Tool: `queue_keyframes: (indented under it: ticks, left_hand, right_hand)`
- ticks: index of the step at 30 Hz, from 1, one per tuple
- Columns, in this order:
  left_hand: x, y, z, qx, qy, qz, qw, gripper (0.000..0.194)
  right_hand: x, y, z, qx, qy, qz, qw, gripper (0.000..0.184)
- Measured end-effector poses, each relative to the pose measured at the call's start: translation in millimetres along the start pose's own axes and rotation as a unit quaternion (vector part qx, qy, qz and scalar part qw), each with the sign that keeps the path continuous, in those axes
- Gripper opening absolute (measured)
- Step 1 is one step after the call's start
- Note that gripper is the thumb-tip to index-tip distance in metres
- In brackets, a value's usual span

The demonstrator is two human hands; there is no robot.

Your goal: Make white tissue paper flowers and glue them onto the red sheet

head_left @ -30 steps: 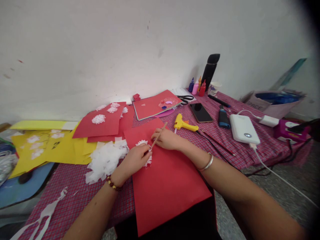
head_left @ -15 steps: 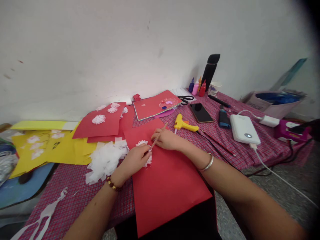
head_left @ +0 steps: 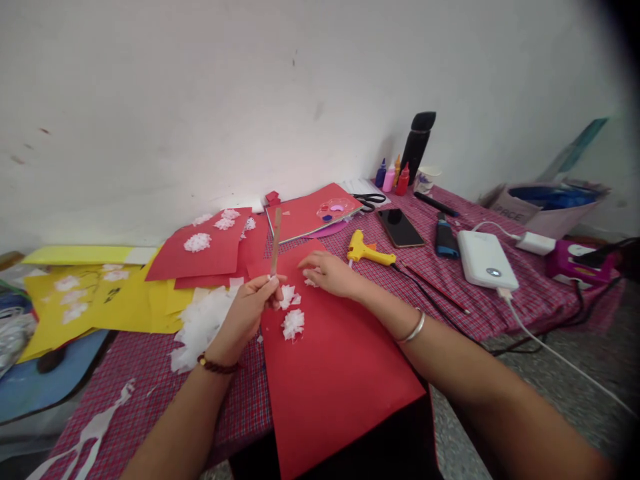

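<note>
Held nearly upright over the near-left part of the scene's middle, a flat wooden stick (head_left: pixel 276 243) has its lower end pinched in the fingertips of the left hand (head_left: pixel 250 303), a closed grip. Beneath and to the right lies a red sheet (head_left: pixel 345 367) carrying white paper clusters (head_left: pixel 293 325); the right hand (head_left: pixel 334 275) is over its far part, beside another cluster, fingers parted and lightly curled, the grip open. Left of the sheet, a heap of white paper pieces (head_left: pixel 203 327) sits loose on the checked worktop (head_left: pixel 135 353). Beyond the red sheet, a clear palette (head_left: pixel 343 205) with pink and dark blue paint in its wells rests on a red-topped pad (head_left: pixel 300 220). A yellow glue gun (head_left: pixel 370 252) lies to the right of the right hand, with a phone (head_left: pixel 400 227) farther back. At the far edge, blue (head_left: pixel 381 175), pink (head_left: pixel 389 179), orange (head_left: pixel 397 170) and red squeeze bottles (head_left: pixel 403 180) stand capped with pointed nozzles, close to a tall black bottle (head_left: pixel 416 152); a patterned paper cup (head_left: pixel 425 180) stands just to the right, its contents hidden from view. Past the worktop's right end, a pale open-topped box (head_left: pixel 520 208) holds something bright blue, too unclear to identify.
</note>
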State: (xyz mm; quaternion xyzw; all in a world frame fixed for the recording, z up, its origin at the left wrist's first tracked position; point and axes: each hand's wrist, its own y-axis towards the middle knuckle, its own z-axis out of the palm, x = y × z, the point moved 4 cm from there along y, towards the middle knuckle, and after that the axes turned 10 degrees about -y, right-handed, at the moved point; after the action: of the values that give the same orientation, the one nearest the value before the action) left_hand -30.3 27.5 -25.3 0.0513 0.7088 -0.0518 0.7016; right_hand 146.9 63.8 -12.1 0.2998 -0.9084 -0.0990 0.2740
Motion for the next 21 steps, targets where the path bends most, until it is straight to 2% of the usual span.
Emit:
queue_keyframes:
  ticks: [1,3,6,8,15,18,21]
  left_hand:
    - [0,0,1.6,0.013,0.021,0.003,1.0,0.031]
    - [1,-2,8.0,0.046,0.087,0.011,0.995,0.034]
    - [1,-7,18.3,0.074,0.188,0.021,0.979,0.034]
    - [-1,-10,21.7,0.075,0.233,0.039,0.969,0.035]
    - [-8,-3,7.9,0.037,0.335,0.118,0.934,0.031]
    - [-6,-2,7.5,0.038,0.376,0.157,0.912,0.024]
    - [-3,-3,14.9,0.069,0.405,0.171,0.896,0.02]
  right_hand:
    - [3,-1,-1,-0.015,0.029,-0.004,0.999,0.02]
    - [9,-3,2,0.0,0.121,-0.018,0.992,0.02]
    - [20,-7,11,0.072,0.291,-0.031,0.954,0.021]
    - [23,-8,12,0.078,0.35,-0.013,0.934,0.02]
    - [-1,0,-4,-0.062,0.366,0.106,0.922,0.023]
    - [-11,3,-4,-0.072,0.359,0.118,0.923,0.021]
    - [-15,3,1,-0.057,0.339,0.121,0.931,0.02]
